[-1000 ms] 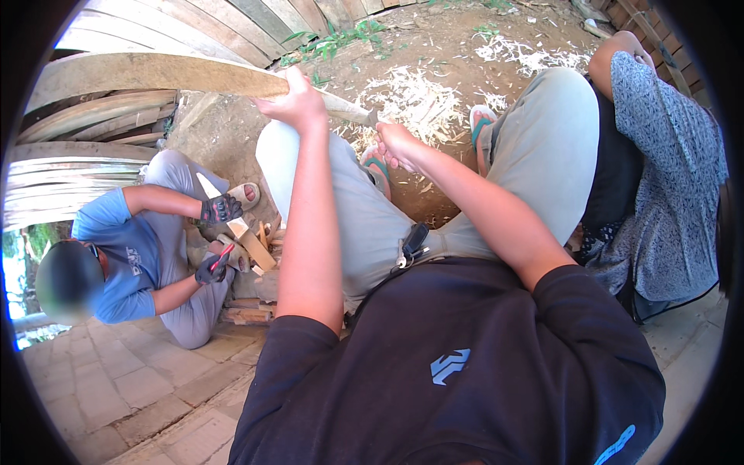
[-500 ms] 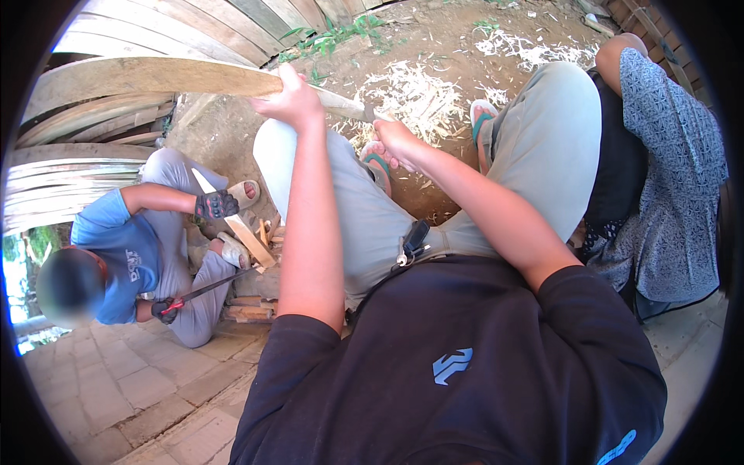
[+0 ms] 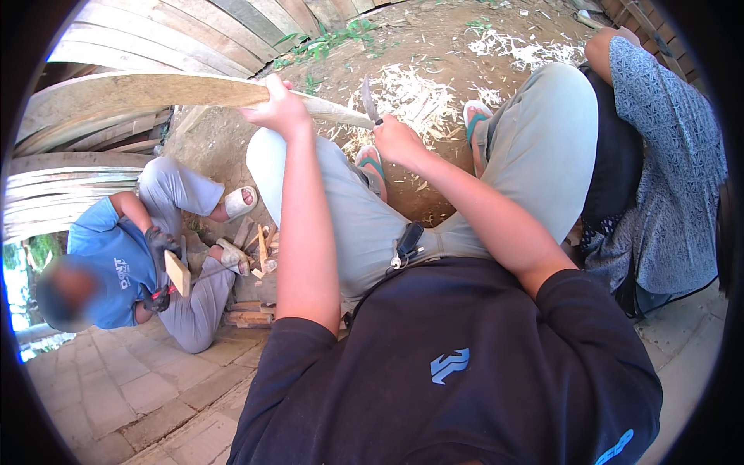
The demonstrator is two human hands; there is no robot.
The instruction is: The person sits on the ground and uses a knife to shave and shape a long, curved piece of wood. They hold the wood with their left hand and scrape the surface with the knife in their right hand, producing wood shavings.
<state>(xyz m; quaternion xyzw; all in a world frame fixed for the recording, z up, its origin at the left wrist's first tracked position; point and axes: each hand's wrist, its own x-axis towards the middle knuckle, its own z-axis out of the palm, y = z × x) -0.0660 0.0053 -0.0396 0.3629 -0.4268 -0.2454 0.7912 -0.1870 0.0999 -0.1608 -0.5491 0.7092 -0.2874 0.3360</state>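
Note:
My left hand (image 3: 280, 111) is closed around a long flat wooden plank (image 3: 167, 90), its fingers wrapped over the edge. The plank reaches from the far left across my left knee and ends in a narrower, pale tip (image 3: 337, 111) near my right hand. In my right hand (image 3: 398, 141) is a knife, gripped in a fist; its curved blade (image 3: 367, 98) points up and away from me. The blade stands just beyond the plank's tip, apart from the wood. My fingers hide the knife's handle.
Pale wood shavings (image 3: 411, 97) cover the dirt beyond my sandals. At left a seated co-worker (image 3: 116, 256) in gloves holds a small wood block (image 3: 177, 273) and a red-handled blade. Wood offcuts (image 3: 252, 314) lie between us. Another person in patterned clothing (image 3: 674, 178) sits close on my right.
The knife has come off the plank's tip, its blade now turned upward. My left hand and the plank have dipped slightly. The co-worker has drawn the wood piece in toward the body.

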